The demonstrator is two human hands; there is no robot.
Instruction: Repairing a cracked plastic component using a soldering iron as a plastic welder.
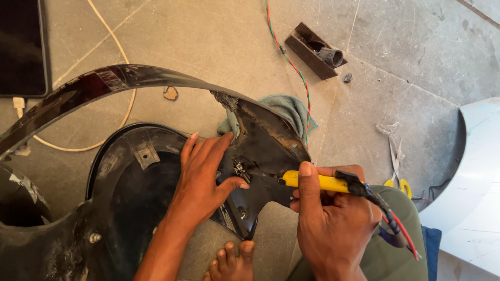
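A large black plastic body panel [130,192] with a curved rim lies on the stone floor before me. My left hand [205,174] presses flat on its inner face, fingers spread beside a cracked, melted patch [240,166]. My right hand [325,213] grips a yellow-handled soldering tool [317,182] with a red and black cord; its tip touches the panel just right of that patch. My bare foot [232,263] shows under the panel's lower edge.
A teal rag [291,112] lies behind the panel. A twisted red-green wire [289,62] runs past a dark metal channel piece [315,49]. Scissors with yellow handles [398,171] lie at right, next to a white panel [469,192]. A white cable [122,57] crosses the floor.
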